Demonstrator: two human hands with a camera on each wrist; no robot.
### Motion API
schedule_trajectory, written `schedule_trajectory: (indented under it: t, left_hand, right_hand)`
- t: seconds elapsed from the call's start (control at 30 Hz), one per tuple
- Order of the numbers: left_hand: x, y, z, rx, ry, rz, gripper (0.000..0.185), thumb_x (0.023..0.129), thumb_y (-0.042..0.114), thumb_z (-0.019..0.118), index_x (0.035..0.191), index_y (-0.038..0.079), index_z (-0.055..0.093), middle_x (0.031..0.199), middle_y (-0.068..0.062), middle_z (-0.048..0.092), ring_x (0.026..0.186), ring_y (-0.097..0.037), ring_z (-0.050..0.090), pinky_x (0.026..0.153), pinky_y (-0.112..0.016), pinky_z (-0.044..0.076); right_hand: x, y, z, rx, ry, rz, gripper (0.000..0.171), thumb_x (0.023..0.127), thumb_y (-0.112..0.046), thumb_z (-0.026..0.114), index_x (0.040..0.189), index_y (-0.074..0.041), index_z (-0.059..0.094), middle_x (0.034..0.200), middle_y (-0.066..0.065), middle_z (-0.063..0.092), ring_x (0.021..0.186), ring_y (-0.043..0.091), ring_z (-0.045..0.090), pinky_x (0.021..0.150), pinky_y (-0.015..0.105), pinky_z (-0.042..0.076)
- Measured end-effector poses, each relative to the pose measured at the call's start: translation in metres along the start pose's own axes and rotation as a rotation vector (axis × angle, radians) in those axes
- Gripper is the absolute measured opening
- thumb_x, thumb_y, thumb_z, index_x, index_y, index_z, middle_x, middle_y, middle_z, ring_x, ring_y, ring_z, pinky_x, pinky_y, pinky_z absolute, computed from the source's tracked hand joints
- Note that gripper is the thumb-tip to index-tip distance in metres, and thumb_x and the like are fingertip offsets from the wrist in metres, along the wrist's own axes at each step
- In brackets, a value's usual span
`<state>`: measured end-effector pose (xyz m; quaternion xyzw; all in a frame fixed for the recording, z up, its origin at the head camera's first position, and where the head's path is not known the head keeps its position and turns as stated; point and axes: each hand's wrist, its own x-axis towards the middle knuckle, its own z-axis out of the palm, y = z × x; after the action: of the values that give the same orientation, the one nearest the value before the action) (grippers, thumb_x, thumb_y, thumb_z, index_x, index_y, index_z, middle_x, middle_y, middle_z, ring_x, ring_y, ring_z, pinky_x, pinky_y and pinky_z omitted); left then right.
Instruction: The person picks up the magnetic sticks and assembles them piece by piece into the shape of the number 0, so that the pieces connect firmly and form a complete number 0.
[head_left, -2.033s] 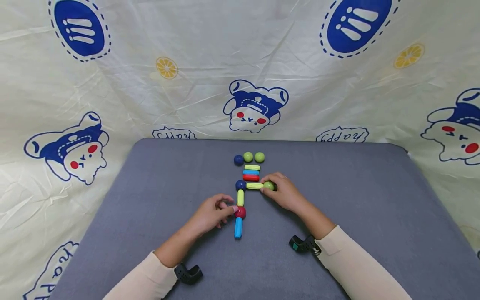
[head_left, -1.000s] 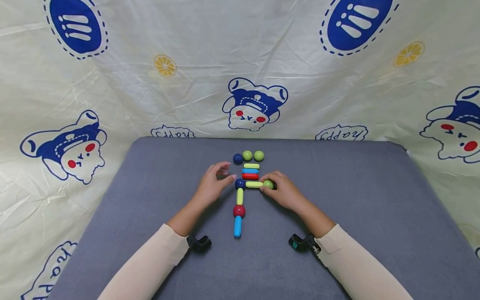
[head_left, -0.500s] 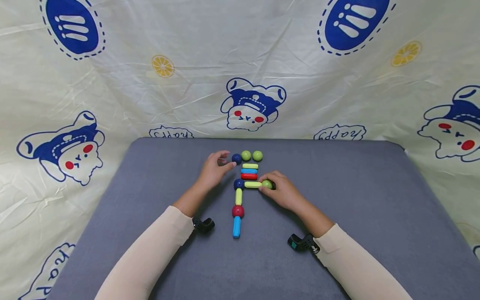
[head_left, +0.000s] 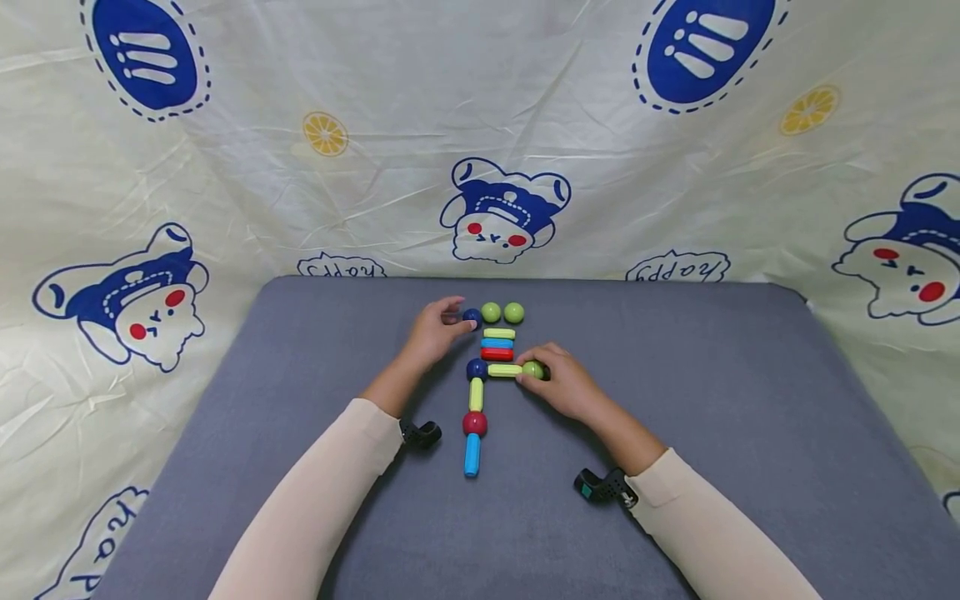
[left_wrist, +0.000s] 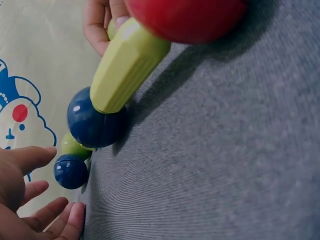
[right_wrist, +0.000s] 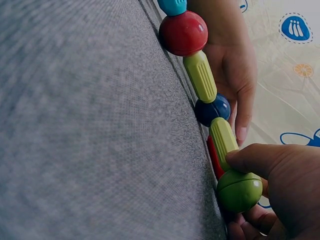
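An L-shaped chain of toy balls and rods lies on the grey table. Its lower leg joins a light blue rod (head_left: 472,456), a red ball (head_left: 474,423) and a yellow rod (head_left: 476,395). At the corner sits a dark blue ball (head_left: 477,369), from which a second yellow rod (right_wrist: 223,135) runs to a green ball (right_wrist: 239,192). My right hand (head_left: 561,383) grips that green ball, thumb on the rod's end. Beyond the chain, my left hand (head_left: 438,332) reaches around a loose dark blue ball (left_wrist: 70,171), thumb and fingers spread with a gap to it.
Two loose green balls (head_left: 502,313) stand right of the loose blue one. Below them lie a yellow rod (head_left: 499,333), a blue rod (head_left: 498,343) and a red rod (head_left: 497,354), stacked in parallel. A printed cloth (head_left: 405,192) hangs behind the table's far edge.
My left hand has left the red ball and moved away up the table to the loose dark blue ball. The right hand keeps its grip on the green ball.
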<state>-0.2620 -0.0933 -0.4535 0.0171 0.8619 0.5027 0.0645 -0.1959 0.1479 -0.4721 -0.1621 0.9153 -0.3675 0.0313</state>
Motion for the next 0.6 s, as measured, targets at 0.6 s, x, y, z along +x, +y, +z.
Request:
schedule_trajectory:
  t: [0.6]
  left_hand:
    - [0.0041, -0.0021, 0.0069, 0.215, 0.061, 0.084, 0.036, 0.094, 0.022, 0.072, 0.129, 0.012, 0.069, 0.127, -0.013, 0.066, 0.112, -0.029, 0.062, 0.095, -0.042, 0.052]
  right_hand:
    - [0.0007, 0.0003, 0.0012, 0.013, 0.000, 0.011, 0.020, 0.095, -0.022, 0.071, 0.113, -0.015, 0.071, 0.119, 0.012, 0.063, 0.105, 0.027, 0.057, 0.092, 0.042, 0.045]
